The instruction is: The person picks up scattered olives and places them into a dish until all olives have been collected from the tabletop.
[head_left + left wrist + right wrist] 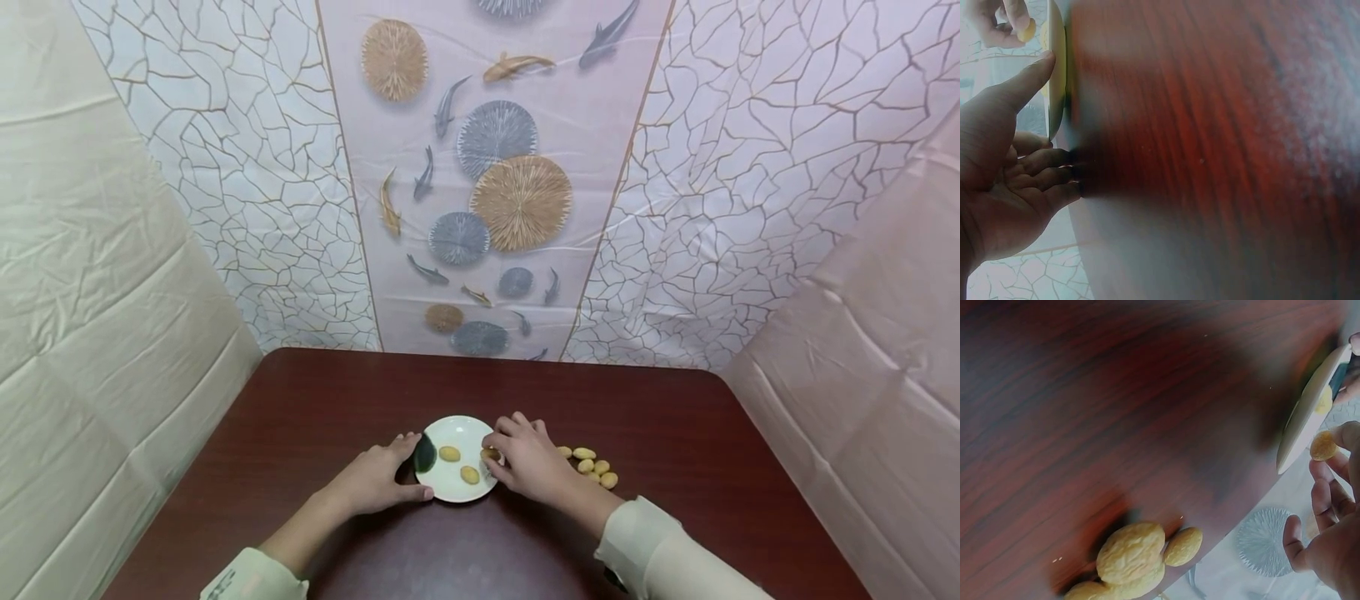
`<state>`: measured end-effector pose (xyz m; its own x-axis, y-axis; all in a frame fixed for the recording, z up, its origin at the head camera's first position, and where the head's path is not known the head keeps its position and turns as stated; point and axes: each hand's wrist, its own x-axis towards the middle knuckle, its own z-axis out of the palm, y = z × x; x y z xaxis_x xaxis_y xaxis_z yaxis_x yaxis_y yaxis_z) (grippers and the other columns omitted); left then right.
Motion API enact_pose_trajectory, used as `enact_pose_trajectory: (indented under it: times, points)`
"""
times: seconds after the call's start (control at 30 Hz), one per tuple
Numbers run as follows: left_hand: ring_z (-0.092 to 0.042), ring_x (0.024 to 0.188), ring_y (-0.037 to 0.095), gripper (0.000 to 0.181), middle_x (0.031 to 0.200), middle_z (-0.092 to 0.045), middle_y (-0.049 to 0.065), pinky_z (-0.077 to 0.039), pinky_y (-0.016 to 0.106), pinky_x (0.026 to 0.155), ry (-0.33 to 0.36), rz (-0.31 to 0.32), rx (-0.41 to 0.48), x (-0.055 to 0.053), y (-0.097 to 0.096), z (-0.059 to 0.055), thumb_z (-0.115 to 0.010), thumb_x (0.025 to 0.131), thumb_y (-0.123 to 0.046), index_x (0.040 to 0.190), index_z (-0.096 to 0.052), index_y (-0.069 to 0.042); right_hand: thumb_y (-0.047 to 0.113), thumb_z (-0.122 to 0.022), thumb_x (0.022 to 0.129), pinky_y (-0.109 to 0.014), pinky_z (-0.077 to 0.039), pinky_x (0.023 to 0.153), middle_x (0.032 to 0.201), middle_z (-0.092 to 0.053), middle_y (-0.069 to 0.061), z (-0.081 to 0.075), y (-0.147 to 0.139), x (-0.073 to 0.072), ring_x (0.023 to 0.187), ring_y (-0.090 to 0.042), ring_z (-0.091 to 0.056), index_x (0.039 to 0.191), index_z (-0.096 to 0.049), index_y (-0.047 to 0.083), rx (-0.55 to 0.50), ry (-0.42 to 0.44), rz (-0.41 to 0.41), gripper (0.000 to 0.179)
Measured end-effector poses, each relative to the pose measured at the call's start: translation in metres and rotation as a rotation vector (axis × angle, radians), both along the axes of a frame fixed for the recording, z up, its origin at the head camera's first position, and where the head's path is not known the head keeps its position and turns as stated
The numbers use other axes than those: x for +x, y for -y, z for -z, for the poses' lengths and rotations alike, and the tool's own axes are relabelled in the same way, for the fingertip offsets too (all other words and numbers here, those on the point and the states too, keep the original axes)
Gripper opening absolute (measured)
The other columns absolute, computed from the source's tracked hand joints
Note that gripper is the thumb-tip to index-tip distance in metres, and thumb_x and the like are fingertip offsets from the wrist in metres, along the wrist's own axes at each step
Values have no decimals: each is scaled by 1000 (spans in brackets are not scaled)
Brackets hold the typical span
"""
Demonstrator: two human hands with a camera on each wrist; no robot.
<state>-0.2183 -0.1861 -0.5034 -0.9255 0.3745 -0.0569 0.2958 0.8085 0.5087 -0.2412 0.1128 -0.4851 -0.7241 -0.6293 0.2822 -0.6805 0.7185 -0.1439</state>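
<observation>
A small white plate (459,490) with a dark green patch on its left side sits on the table. My left hand (378,477) grips its left rim, thumb at the near edge and fingers at the far left edge. Two small yellow oval pieces (469,475), wrinkled like dried fruit, lie on the plate. Over its right side, my right hand (531,457) pinches another yellow oval piece (1323,446) between thumb and fingers. The right wrist view shows that piece apart from the plate's surface.
Several more wrinkled yellow oval pieces (600,468) lie in a loose cluster right of the plate, beside my right wrist. The dark red wooden table (360,392) reaches back to a patterned cloth wall (480,287). Beige cloth hangs on both sides.
</observation>
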Motion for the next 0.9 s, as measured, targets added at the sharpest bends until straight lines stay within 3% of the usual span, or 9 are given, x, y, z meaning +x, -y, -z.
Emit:
enact_pose_trajectory:
  times: [0.43,0.9]
  points:
    - [-54,152,50,106,166,-50,33,-50,64,120,3,-8,-13,1,-1,3,-88,89,-60,165,-48,3,27,-80,104,-35,-35,75,107,-70,1,4,11,2,93,-15,-49,113,-82,17,31,32,-14,14]
    - [-52,154,50,105,166,-50,33,-48,65,121,16,-20,-3,2,-2,-2,-89,89,-58,164,-48,3,26,-78,105,-37,-38,77,106,-68,1,6,18,-2,94,-16,-49,115,-81,17,59,46,-22,14]
